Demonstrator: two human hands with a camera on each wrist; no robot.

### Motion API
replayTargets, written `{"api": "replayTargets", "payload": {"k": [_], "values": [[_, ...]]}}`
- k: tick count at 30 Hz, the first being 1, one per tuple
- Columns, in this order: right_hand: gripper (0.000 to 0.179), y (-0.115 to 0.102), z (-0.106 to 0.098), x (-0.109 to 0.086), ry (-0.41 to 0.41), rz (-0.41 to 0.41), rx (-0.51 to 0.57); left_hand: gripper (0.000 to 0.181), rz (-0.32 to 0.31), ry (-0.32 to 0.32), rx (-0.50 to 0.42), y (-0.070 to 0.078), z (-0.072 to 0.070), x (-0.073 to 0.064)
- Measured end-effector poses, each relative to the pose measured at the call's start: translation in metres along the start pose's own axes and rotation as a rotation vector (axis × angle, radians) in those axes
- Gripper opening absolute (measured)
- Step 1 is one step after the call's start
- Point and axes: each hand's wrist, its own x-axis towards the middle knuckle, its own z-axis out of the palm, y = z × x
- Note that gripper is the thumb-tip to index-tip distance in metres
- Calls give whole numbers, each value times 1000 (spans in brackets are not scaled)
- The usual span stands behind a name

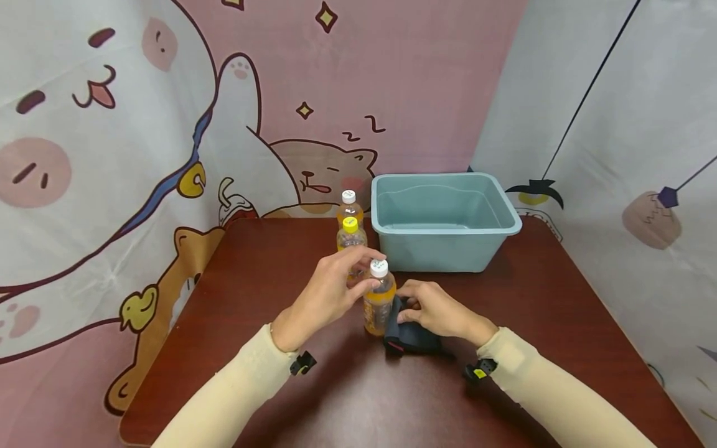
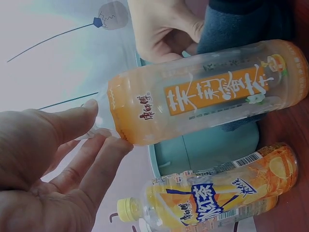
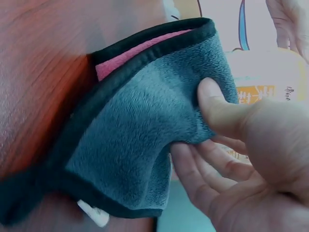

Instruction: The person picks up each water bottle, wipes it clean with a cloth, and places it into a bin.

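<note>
A tea bottle with a white cap and orange label stands upright on the table. My left hand pinches it at the cap and neck, thumb on one side and fingers on the other, as the left wrist view shows. Against the bottle's right side is a folded plush cloth, dark grey-blue with black edging and a pink inner face. My right hand grips its upper part between thumb and fingers. Part of the cloth hangs down to the table, and a small white piece shows under its edge.
Behind the held bottle stand a yellow-capped iced tea bottle and a white-capped bottle. A pale blue-green plastic tub sits at the back right of the dark red table. Cartoon-printed curtains hang behind.
</note>
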Motion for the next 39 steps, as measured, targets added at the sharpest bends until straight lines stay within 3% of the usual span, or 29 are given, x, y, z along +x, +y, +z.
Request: {"api": "replayTargets", "payload": {"k": [14, 23, 30, 39], "values": [[36, -21, -15, -7, 242, -49, 41, 47, -1, -15, -12, 1, 0, 0], [40, -50, -32, -9, 388, -137, -41, 48, 14, -12, 14, 1, 0, -1], [37, -67, -36, -4, 413, -157, -46, 45, 16, 4, 34, 2, -1, -1], [32, -64, -37, -7, 440, -127, -11, 46, 0, -7, 0, 2, -1, -1]]}}
